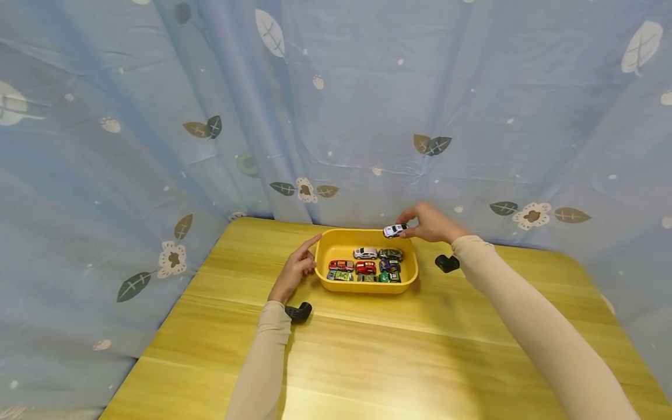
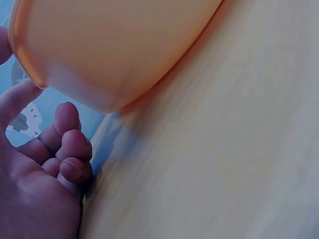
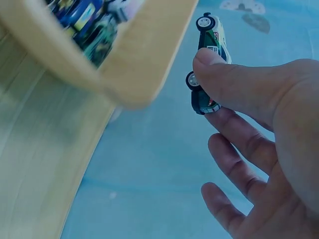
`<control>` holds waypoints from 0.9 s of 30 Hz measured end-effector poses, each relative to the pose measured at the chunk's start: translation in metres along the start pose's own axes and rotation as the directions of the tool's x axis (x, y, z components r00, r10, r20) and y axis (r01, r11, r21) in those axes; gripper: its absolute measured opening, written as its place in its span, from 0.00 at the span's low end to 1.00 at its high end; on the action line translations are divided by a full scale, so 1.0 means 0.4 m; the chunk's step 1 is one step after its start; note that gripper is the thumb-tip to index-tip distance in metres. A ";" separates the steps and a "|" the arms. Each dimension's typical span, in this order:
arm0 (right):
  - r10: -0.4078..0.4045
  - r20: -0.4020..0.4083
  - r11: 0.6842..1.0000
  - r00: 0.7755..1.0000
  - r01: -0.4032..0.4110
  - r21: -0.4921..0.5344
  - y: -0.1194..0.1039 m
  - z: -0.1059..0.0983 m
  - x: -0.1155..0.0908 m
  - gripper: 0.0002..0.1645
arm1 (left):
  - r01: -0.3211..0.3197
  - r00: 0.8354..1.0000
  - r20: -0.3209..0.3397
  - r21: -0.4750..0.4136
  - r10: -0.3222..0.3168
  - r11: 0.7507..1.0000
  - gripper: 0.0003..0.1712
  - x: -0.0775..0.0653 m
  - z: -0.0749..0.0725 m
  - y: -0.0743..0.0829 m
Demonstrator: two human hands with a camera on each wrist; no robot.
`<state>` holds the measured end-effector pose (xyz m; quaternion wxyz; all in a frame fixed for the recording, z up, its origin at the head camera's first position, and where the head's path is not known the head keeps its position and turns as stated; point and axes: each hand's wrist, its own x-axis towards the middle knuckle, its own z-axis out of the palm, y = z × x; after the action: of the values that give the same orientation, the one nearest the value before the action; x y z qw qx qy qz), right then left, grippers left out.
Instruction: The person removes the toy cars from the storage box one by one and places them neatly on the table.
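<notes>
A yellow bin (image 1: 326, 287) stands on the table with several toy cars in rows inside it, among them a red car (image 1: 366, 268) and a white car (image 1: 365, 253). Over the bin's far right rim, my right hand (image 1: 431, 223) pinches a white toy car (image 1: 395, 231) between thumb and fingers. The right wrist view shows this toy car (image 3: 214, 45) with its wheels and dark green side, the other fingers spread loosely. At the bin's left end, my left hand (image 1: 296, 271) touches the rim with its index fingertip; its other fingers bend loosely below (image 2: 70, 144).
The wooden table (image 1: 367, 350) reaches back to a blue patterned curtain (image 1: 357, 116), which hangs close behind the bin. A black wrist device (image 1: 299, 312) sits at the left wrist and another black device (image 1: 447, 263) at the right.
</notes>
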<state>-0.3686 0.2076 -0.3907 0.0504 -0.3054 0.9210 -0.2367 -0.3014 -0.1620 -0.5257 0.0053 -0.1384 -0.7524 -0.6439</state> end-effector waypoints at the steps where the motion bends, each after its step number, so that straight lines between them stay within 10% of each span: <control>1: 0.003 -0.002 1.000 1.000 -0.003 -0.004 0.006 -0.004 -0.007 0.13 | -0.004 1.000 0.001 0.000 0.004 1.000 0.40 0.001 0.000 0.000; 27: 0.108 -0.048 0.992 0.993 -0.111 -0.061 0.176 0.008 -0.171 0.10 | 0.005 1.000 0.025 -0.006 -0.004 1.000 0.41 0.006 -0.002 0.000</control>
<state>-0.3502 0.2957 -0.4300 0.0333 -0.2504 0.9443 -0.2110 -0.3038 -0.1625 -0.5251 -0.0058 -0.1447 -0.7508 -0.6445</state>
